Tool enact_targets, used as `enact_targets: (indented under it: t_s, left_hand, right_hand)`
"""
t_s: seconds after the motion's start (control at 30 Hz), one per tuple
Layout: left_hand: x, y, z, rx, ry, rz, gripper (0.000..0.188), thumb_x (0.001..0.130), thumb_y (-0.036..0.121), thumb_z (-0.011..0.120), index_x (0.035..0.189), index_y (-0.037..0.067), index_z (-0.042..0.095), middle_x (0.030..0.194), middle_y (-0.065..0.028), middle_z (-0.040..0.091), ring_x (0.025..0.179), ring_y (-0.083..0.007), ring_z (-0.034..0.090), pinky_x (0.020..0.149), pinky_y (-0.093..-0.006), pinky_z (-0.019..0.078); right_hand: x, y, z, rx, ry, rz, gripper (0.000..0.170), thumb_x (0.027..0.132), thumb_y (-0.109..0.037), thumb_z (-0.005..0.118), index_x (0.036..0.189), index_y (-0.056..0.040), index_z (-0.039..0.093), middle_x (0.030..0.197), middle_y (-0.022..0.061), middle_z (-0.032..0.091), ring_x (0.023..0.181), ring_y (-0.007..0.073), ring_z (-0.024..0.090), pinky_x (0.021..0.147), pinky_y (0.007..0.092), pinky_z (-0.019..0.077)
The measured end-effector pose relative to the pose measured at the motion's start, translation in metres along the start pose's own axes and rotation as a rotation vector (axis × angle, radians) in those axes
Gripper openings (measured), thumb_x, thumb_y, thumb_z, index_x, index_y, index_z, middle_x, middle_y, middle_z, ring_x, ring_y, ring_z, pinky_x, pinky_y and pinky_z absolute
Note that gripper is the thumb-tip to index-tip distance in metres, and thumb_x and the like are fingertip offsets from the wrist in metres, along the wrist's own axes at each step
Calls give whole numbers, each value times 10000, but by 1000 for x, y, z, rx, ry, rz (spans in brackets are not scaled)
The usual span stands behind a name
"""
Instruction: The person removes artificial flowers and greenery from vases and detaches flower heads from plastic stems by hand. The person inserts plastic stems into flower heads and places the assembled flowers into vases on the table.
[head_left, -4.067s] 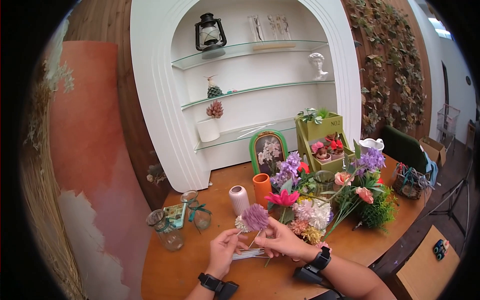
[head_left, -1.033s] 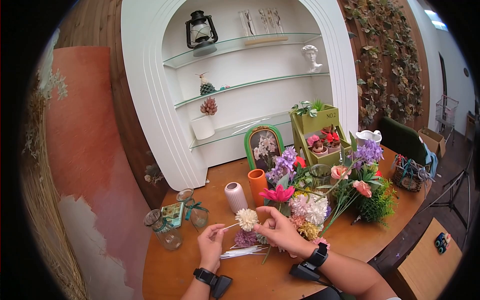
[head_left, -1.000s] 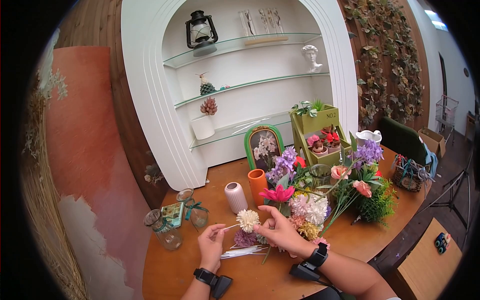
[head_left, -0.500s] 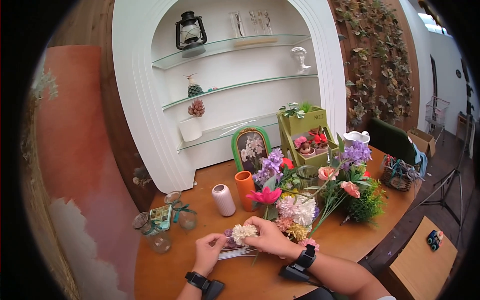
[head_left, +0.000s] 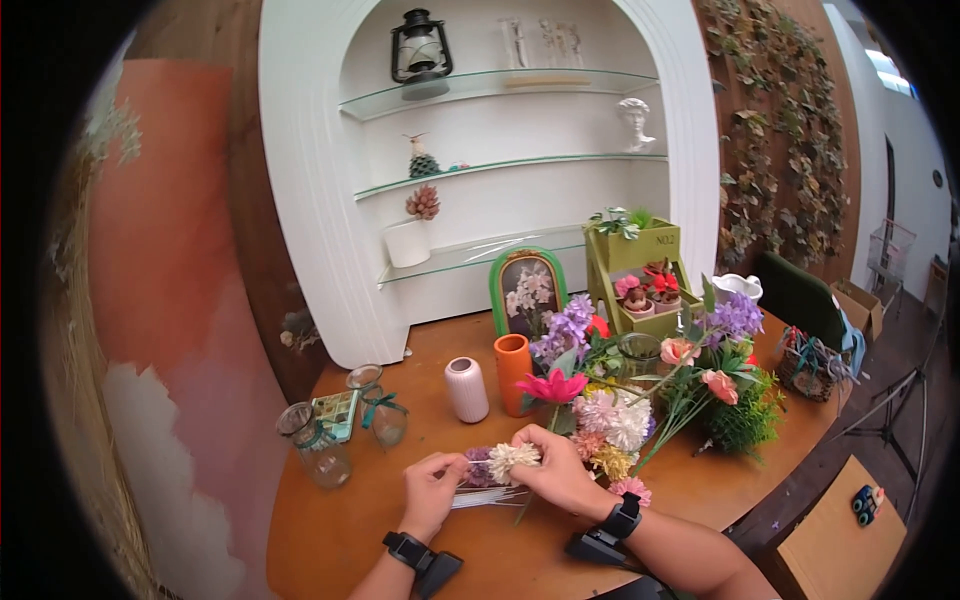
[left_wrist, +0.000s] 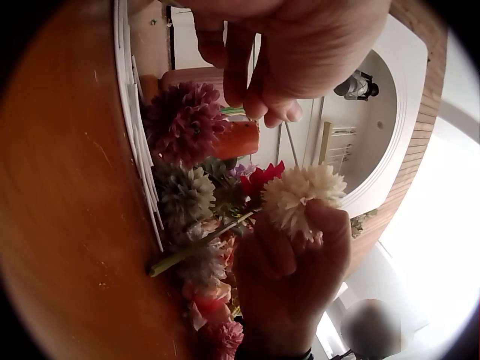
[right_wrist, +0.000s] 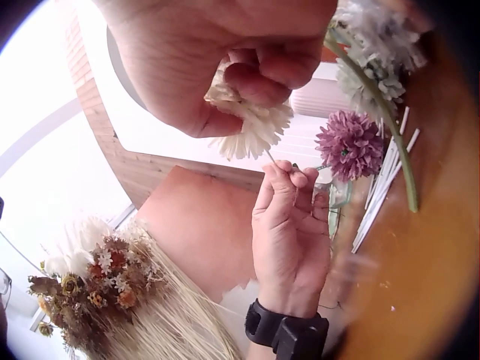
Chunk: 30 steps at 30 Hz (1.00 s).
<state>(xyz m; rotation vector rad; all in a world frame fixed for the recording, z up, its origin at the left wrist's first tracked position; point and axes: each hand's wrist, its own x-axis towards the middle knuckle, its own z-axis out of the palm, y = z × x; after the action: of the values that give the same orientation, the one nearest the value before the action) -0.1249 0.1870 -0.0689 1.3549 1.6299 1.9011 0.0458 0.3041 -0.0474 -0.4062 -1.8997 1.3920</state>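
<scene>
A cream pompom flower (head_left: 512, 459) is pinched between the thumb and curled fingers of my right hand (head_left: 563, 474). My left hand (head_left: 432, 492) pinches a thin white stick (left_wrist: 292, 145) between thumb and fingertips; the stick runs to the flower's base, as the right wrist view also shows at the cream flower (right_wrist: 259, 129). Under and behind the hands, a purple pompom flower (head_left: 479, 468) lies on the table beside a bundle of white sticks (head_left: 485, 497). A green stem (left_wrist: 185, 253) lies by the flowers near my right hand.
On the wooden table (head_left: 380, 530) stand two glass jars (head_left: 324, 455) with teal ribbons at the left, a pink ribbed vase (head_left: 466, 390), an orange vase (head_left: 513, 377), a green-framed picture (head_left: 528, 290) and a large heap of artificial flowers (head_left: 628, 420) at the right. A basket (head_left: 806, 375) sits farther right.
The purple flower held between the hands in the oldest frame now lies on the table, and the cream flower is held instead. Over the last second my right fingers have closed around the cream flower.
</scene>
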Motion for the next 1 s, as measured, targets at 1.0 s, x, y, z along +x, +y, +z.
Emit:
enact_targets:
  t_s: [1.0]
  left_hand:
    - [11,-7,-17,54,129,97,111,898,158,688,884,49,701,924,-34,632,866,-141,578,735,-278,448]
  right_hand:
    - [-1,-18,6,349,224,-37,383,872,48,585,1203,-84,444,859,45,602,515,81,508,402,197,367]
